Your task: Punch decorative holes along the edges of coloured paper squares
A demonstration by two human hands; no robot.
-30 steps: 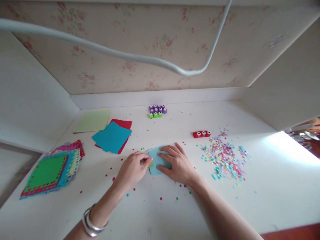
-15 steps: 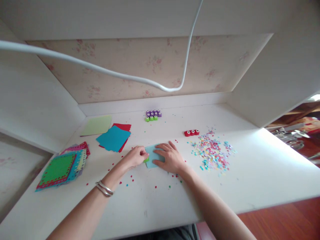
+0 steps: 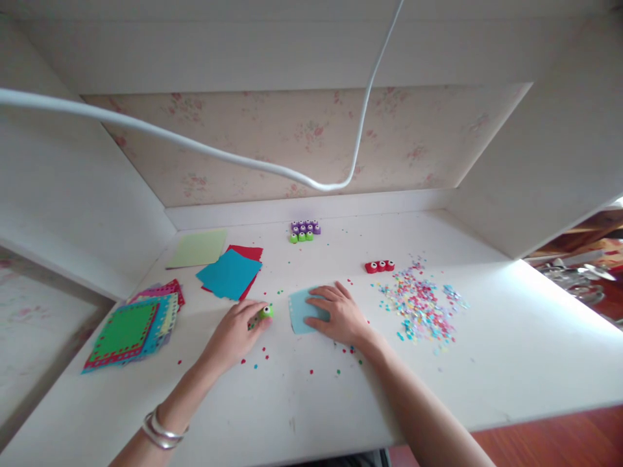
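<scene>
My left hand (image 3: 238,334) grips a small green paper punch (image 3: 266,312) between thumb and fingers, just left of a light blue sheet of paper (image 3: 299,314) and apart from it. Small punched holes run along that sheet's left edge. On the sheet's right part, my right hand (image 3: 338,314) lies flat with its fingers spread, pressing it to the white table (image 3: 292,402). Tiny red, green and blue paper cutouts are scattered around both hands.
At left lies a pile of hole-edged coloured sheets (image 3: 126,331). Behind it are blue paper (image 3: 231,274) over red and a pale green sheet (image 3: 197,248). Purple and green punches (image 3: 305,229) stand at the back. Red punches (image 3: 380,266) and a confetti heap (image 3: 423,301) lie right. A white cable (image 3: 272,167) hangs in front.
My left hand has drawn the green punch off the light blue sheet's left edge and moved left and a little toward me. My right hand still rests on the sheet.
</scene>
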